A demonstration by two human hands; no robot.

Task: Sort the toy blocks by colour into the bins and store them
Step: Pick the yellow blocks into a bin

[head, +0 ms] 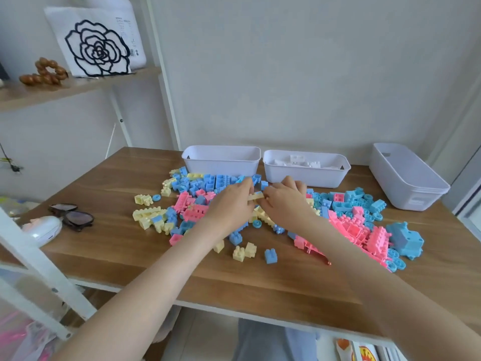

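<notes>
Both hands meet over the middle of the pile of toy blocks [197, 204] on the wooden worktop [104, 183]. The left hand [230, 205] and the right hand [285, 201] share one small yellow-and-blue block piece [256, 196], held just above the heap. The left's fingers [247, 185] curl in and pinch its left end. The right's knuckles are bunched as it pinches the other end.

Underneath, pink, blue and pale yellow blocks lie mixed, spreading out to either side of the wrists. A big blue vehicle block [407, 239] sits at the far right edge of the spread, and a loose blue brick [270, 256] lies nearer the person.

Behind the pile, against the wall, two white bins stand side by side. The left bin [221, 158] is just beside the middle bin [307, 175], which holds white blocks [303, 160]. A stack of bins [406, 183] stands well apart on the right. Sunglasses [71, 216] rest on the left of the worktop.
</notes>
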